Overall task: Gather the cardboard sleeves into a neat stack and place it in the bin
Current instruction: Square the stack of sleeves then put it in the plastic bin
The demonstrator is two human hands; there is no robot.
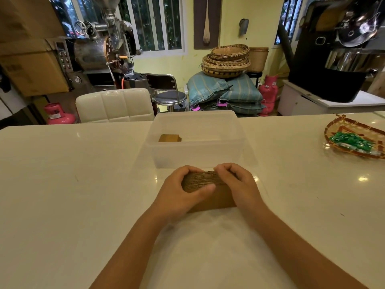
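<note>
Gripping the stack of cardboard sleeves (203, 181) from both ends, left hand (179, 191) and right hand (237, 184) fingers curled tight around it, just in front of the bin (195, 155) on the white table (73, 184).

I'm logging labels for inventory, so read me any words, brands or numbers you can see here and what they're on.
No text here can be read.
Pink gas cylinder at left: a white label, too blurred to read.
Pink gas cylinder at right: faint markings, too small to read.
Green packets in the woven tray: print blurred.
Cardboard sleeves, clear plastic bin: no print shows.
</note>
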